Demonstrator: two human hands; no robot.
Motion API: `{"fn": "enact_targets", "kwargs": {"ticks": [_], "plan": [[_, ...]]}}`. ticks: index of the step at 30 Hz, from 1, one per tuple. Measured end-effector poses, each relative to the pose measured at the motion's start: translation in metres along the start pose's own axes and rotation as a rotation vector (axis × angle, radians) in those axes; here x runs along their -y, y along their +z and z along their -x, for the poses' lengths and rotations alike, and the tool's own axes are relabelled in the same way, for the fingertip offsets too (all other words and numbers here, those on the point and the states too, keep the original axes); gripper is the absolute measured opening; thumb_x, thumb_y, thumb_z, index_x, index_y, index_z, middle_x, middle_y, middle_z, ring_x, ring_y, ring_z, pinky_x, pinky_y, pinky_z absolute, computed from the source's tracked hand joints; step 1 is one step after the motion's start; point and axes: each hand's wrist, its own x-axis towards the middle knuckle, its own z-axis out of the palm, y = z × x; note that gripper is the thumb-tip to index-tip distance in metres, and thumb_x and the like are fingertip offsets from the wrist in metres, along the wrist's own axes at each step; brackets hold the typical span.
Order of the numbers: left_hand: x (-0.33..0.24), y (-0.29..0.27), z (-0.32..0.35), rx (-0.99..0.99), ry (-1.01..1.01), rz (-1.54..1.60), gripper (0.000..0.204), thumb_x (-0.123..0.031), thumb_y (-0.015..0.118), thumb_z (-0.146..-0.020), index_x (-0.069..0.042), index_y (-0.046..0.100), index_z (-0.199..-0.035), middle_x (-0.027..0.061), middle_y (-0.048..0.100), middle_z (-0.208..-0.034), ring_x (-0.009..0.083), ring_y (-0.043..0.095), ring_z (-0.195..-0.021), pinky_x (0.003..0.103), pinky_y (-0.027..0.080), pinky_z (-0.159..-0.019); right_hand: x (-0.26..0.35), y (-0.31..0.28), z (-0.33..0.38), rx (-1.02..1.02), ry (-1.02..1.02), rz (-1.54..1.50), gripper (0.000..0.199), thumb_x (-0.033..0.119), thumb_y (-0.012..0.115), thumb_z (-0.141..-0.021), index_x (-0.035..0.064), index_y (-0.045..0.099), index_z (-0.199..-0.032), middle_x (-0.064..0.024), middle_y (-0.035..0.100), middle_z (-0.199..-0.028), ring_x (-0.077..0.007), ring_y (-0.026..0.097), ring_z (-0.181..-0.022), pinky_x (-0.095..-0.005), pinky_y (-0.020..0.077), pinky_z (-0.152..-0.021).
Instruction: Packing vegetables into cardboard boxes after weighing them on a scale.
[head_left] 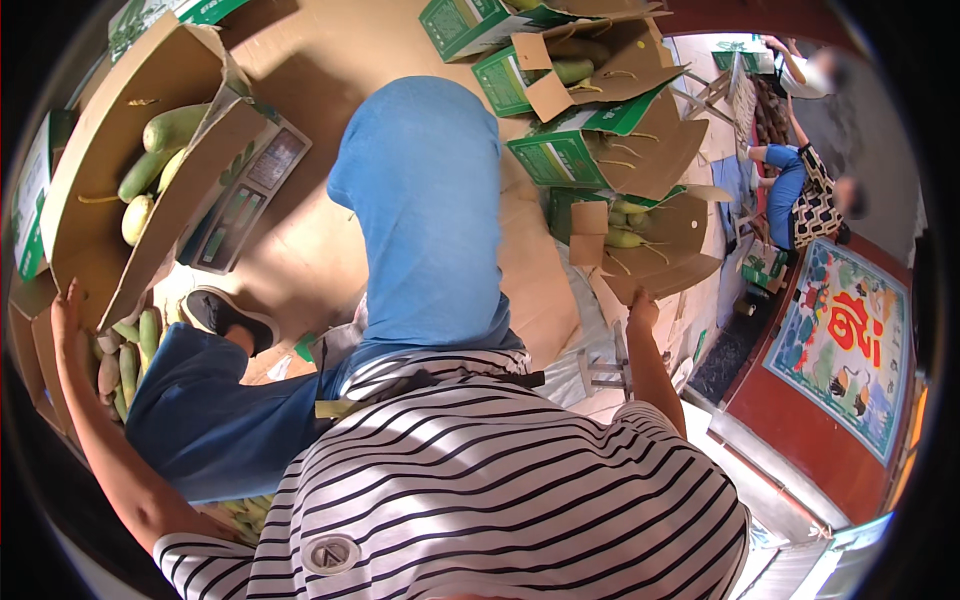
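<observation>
Left hand (67, 312) and right hand (643, 308) meet carton flaps (682, 238), pinch unclear from here; upper-left melon carton (105, 165) looks heavy, best held underneath

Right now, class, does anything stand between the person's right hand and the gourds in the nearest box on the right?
Yes: the open brown flap does. The right hand is at its outer edge; the pale-green gourds lie beyond, inside the box.

Produce-packing area: open green-and-brown cartons (560, 158) (several in a row) holding gourds (173, 128); more gourds heaped loose; two people (785, 200) beyond.
</observation>
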Motion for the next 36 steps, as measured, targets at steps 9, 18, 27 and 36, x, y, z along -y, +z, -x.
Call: {"fn": "enact_targets", "kwargs": {"ticks": [9, 18, 27, 36], "plan": [[0.006, 0.022, -0.005, 0.018, -0.020, -0.103, 0.063, -0.051, 0.055, -0.087, 0.007, 0.060, -0.111, 0.0224, 0.066, -0.100, 0.0298, 0.064, -0.093, 0.037, 0.049, -0.080, -0.004, -0.080, -0.102, 0.084, 0.144, -0.048, 0.030, 0.035, 0.061, -0.078, 0.0079, 0.055, -0.068, -0.0051, 0.048, -0.050, -0.0158, 0.040, -0.036, -0.0303, 0.0310, -0.034], [0.040, -0.008, -0.032, 0.023, -0.113, -0.277, 0.067, -0.055, 0.054, -0.086, 0.008, 0.061, -0.108, 0.0235, 0.066, -0.096, 0.0321, 0.064, -0.090, 0.038, 0.049, -0.079, 0.002, -0.086, -0.043, 0.348, 0.203, 0.085, 0.021, 0.032, 0.058, -0.083, 0.0147, 0.051, -0.073, 0.0012, 0.041, -0.047, -0.0100, 0.031, -0.033, -0.0252, 0.0240, -0.032], [0.033, 0.006, -0.024, 0.044, -0.157, -0.053, 0.065, -0.056, 0.056, -0.085, 0.006, 0.063, -0.104, 0.0206, 0.066, -0.091, 0.0283, 0.065, -0.086, 0.037, 0.048, -0.077, -0.016, -0.108, -0.024, 0.463, 0.339, 0.091, 0.027, 0.032, 0.056, -0.084, 0.0136, 0.049, -0.066, -0.0004, 0.040, -0.046, -0.0126, 0.032, -0.032, -0.0271, 0.0282, -0.031], [0.037, -0.017, -0.026, -0.028, -0.100, -0.132, 0.060, -0.053, 0.056, -0.086, 0.004, 0.064, -0.099, 0.0167, 0.066, -0.084, 0.0246, 0.064, -0.078, 0.036, 0.049, -0.071, 0.035, -0.105, -0.061, -0.153, -0.360, 0.955, 0.051, 0.044, 0.043, -0.090, -0.0004, 0.066, -0.080, -0.0251, 0.064, -0.078, -0.0407, 0.064, -0.076, -0.0499, 0.0498, -0.066]]}}
